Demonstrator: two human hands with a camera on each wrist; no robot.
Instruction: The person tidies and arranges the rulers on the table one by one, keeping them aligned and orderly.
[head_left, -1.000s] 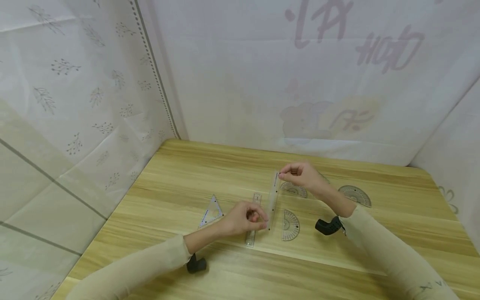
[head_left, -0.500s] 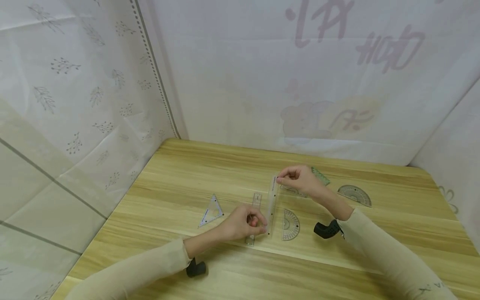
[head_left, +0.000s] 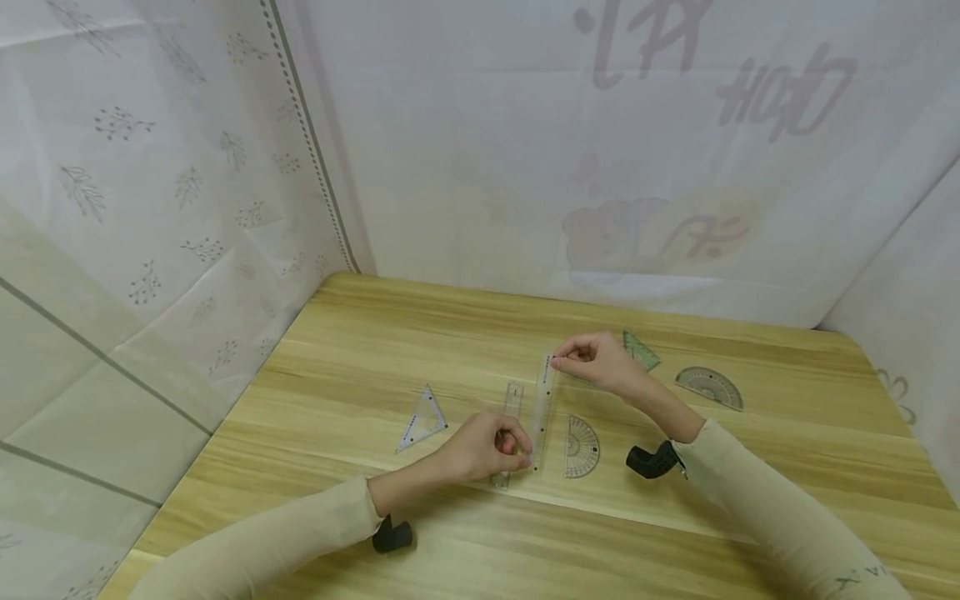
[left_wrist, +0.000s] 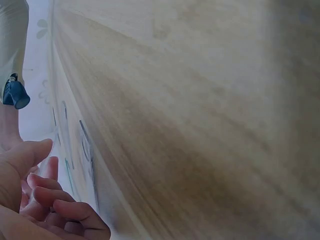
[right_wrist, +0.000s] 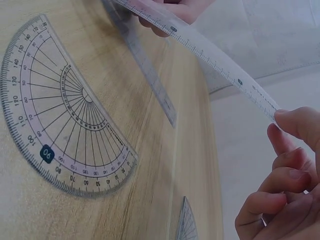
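A clear ruler (head_left: 543, 400) is held lengthwise between both hands, apart from the tabletop in the right wrist view, where it looks slightly curved. My right hand (head_left: 600, 364) pinches its far end between thumb and index finger. Its near end is pinched by my left hand (head_left: 480, 448). Beneath the left hand lies a second clear ruler (head_left: 513, 398), partly covered. To the right of the held ruler is a clear protractor (right_wrist: 60, 120), flat on the wood. Another protractor (right_wrist: 187, 225) is mostly hidden under the right hand in the head view.
A clear set square (head_left: 423, 422) lies left of the hands. Beyond the right hand are a green set square (head_left: 641, 350) and a grey protractor (head_left: 708, 388). The wooden table (head_left: 405, 325) meets hanging cloth at its back and left side.
My right hand has come slightly nearer and to the left, with the ruler shifting along. The green set square shows now, while the protractor by that hand is more covered. The left hand barely moved.
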